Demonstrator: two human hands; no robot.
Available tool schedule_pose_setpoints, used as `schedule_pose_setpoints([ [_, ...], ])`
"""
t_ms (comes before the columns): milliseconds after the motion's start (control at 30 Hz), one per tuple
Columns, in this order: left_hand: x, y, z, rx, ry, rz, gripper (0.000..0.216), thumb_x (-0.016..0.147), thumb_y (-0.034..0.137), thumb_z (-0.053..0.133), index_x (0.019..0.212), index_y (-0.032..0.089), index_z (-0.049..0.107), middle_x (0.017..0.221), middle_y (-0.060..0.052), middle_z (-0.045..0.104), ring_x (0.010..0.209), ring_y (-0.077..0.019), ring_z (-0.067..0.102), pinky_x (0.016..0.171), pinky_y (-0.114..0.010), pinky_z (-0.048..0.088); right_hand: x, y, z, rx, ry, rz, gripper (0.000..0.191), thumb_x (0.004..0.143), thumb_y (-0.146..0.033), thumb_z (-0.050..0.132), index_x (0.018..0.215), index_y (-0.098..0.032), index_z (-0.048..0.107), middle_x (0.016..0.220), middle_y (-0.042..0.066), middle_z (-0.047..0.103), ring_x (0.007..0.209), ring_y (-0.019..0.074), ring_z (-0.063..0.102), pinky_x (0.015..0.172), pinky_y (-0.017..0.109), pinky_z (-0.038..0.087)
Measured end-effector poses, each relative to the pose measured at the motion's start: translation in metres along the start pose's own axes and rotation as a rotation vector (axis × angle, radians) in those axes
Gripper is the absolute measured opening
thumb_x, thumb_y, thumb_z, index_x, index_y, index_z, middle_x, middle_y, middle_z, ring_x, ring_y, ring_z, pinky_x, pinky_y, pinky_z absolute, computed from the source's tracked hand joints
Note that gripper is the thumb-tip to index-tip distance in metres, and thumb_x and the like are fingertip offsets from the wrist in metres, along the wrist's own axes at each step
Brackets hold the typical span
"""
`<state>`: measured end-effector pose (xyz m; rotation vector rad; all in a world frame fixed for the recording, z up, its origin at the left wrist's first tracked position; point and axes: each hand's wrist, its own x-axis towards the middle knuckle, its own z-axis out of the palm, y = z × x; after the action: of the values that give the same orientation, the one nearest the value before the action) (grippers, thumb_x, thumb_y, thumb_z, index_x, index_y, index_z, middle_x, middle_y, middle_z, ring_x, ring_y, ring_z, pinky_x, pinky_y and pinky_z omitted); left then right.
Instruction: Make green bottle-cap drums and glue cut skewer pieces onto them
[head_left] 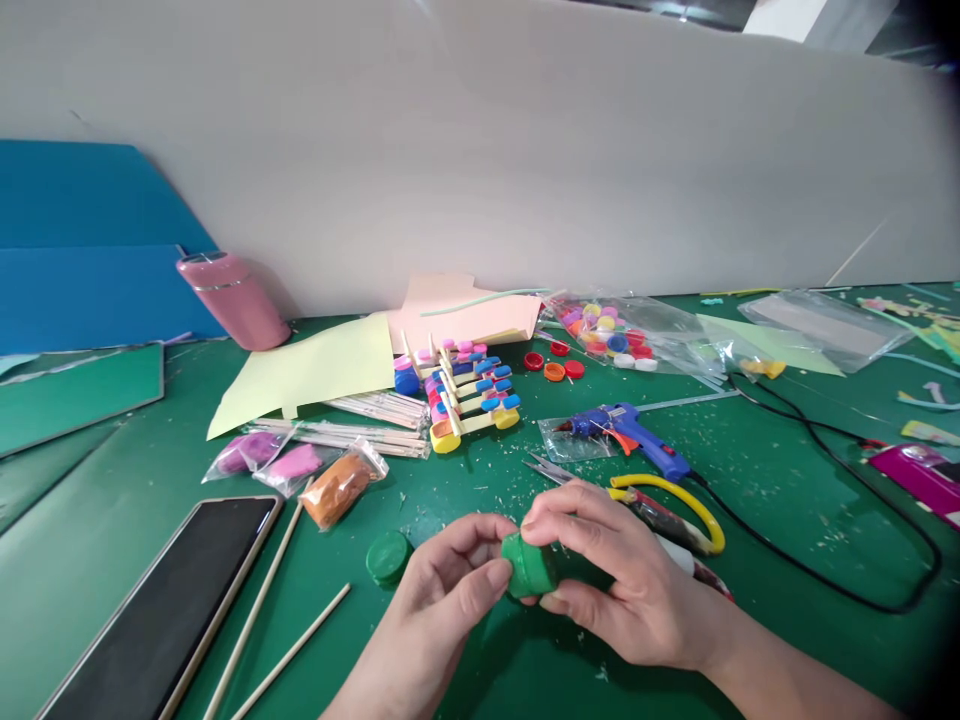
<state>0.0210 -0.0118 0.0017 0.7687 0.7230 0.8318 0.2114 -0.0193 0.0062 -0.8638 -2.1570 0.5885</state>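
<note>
Both hands meet low in the middle over a green mat (750, 480). My left hand (442, 590) pinches a green bottle cap (529, 565) with thumb and fingers. My right hand (615, 580) closes around the same cap from the right. A second green cap (388, 556) lies on the mat just left of my left hand. Scissors with a yellow handle (675, 500) lie right behind my right hand.
A blue glue gun (630, 435) with a black cord (825, 580) lies behind. Further back stand a stick-and-cap model (465, 395), a bag of coloured caps (622, 335), clay packets (300, 470), wooden sticks (262, 610), a phone (165, 610), and a pink tumbler (232, 300).
</note>
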Motion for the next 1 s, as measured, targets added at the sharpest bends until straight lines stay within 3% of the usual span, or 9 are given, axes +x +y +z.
schedule_pose_setpoints([
  [267, -0.004, -0.0005, 0.004, -0.021, 0.024, 0.0, 0.013, 0.073, 0.023, 0.067, 0.086, 0.02, 0.067, 0.078, 0.0, 0.062, 0.074, -0.0137, 0.054, 0.071, -0.024, 0.042, 0.0, -0.0022, -0.0017, -0.004, 0.033, -0.012, 0.032, 0.089, -0.029, 0.051, 0.118, -0.018, 0.046, 0.112, 0.009, 0.051, 0.105, 0.0199, 0.049, 0.096, 0.032, 0.036],
  [467, -0.0018, 0.0013, 0.0013, -0.022, 0.04, 0.026, 0.015, 0.079, 0.025, 0.061, 0.092, 0.021, 0.066, 0.081, -0.001, 0.063, 0.078, -0.015, 0.055, 0.076, -0.027, 0.042, -0.0004, -0.0004, -0.0051, -0.052, 0.059, -0.015, 0.032, 0.088, -0.028, 0.051, 0.119, -0.019, 0.047, 0.112, 0.008, 0.051, 0.104, 0.0196, 0.049, 0.098, 0.033, 0.033],
  [1000, -0.0019, 0.0019, 0.0014, 0.022, 0.021, 0.017, 0.015, 0.076, 0.026, 0.066, 0.089, 0.021, 0.067, 0.08, -0.001, 0.063, 0.075, -0.0138, 0.055, 0.073, -0.024, 0.043, 0.0018, 0.0011, -0.0013, 0.037, 0.015, 0.007, 0.034, 0.087, -0.026, 0.055, 0.119, -0.018, 0.048, 0.112, 0.007, 0.052, 0.103, 0.018, 0.05, 0.097, 0.031, 0.036],
])
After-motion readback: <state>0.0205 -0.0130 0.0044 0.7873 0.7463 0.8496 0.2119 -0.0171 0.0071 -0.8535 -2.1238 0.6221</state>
